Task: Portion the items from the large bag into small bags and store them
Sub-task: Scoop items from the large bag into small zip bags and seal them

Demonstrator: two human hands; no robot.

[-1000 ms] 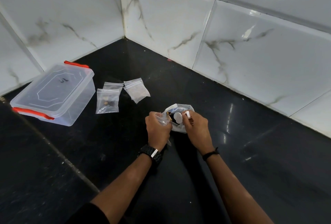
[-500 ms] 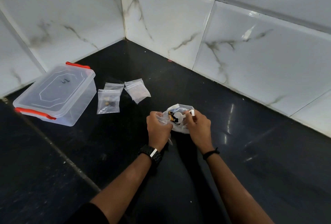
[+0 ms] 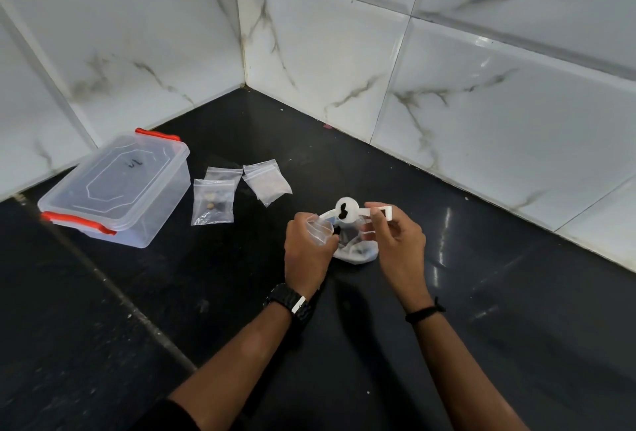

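Midway through portioning, left hand point(image 3: 306, 251) gripping an open small bag point(image 3: 320, 229) just left of the large bag point(image 3: 354, 244) on the worktop point(image 3: 481, 293), right hand point(image 3: 395, 241) pinching a white scoop point(image 3: 358, 213) above it, next calling for a steady tip into the mouth.

Scoop point(image 3: 347, 209) over held small bag point(image 3: 320, 229)

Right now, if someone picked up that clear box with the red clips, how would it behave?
The clear box would probably stay stiff, since its walls hold a firm shape. It looks nearly empty, so likely light. Its lid appears to be on, so it should lift as one piece.
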